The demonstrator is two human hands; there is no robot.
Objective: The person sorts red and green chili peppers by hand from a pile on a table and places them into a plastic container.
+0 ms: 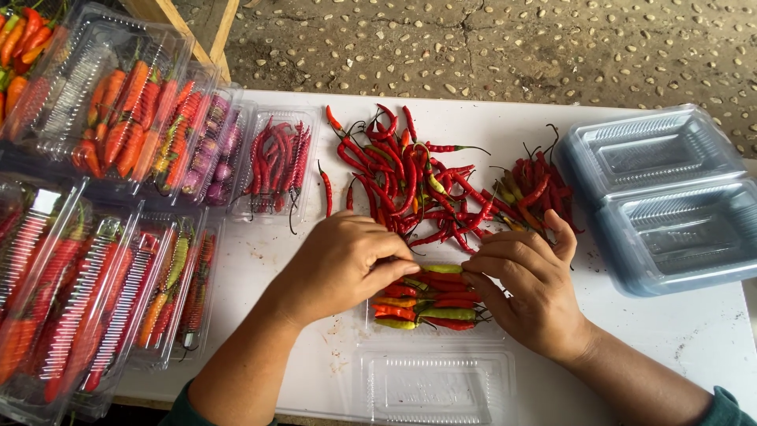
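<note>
Head view: both hands meet over a clear clamshell tray [378, 325] at the 6 o'clock edge of the white table [694, 331]. The left hand [339, 264] has its fingers [402, 268] bent down and pinched onto the chillies in the tray [430, 304], a mixed row of red, orange and green ones lying side by side. The right hand [528, 288] presses from the 3 o'clock side, its fingers curled against the same row, holding the ends together; neither hand lifts a chilli free.

Judging by how things lie, the work is partly done. The tray under the hands looks nearly filled, but its hinged lid [434, 386] lies open toward 6 o'clock. At 9 to 11 o'clock many packed trays [118, 118] are stacked, closed and full. Plenty is left: a loose heap of red chillies [410, 181] sits at 12 o'clock, just beyond the hands, with a smaller darker pile [536, 185] at 1 o'clock. At 2 to 3 o'clock, stacked empty trays [670, 197] wait unused.
</note>
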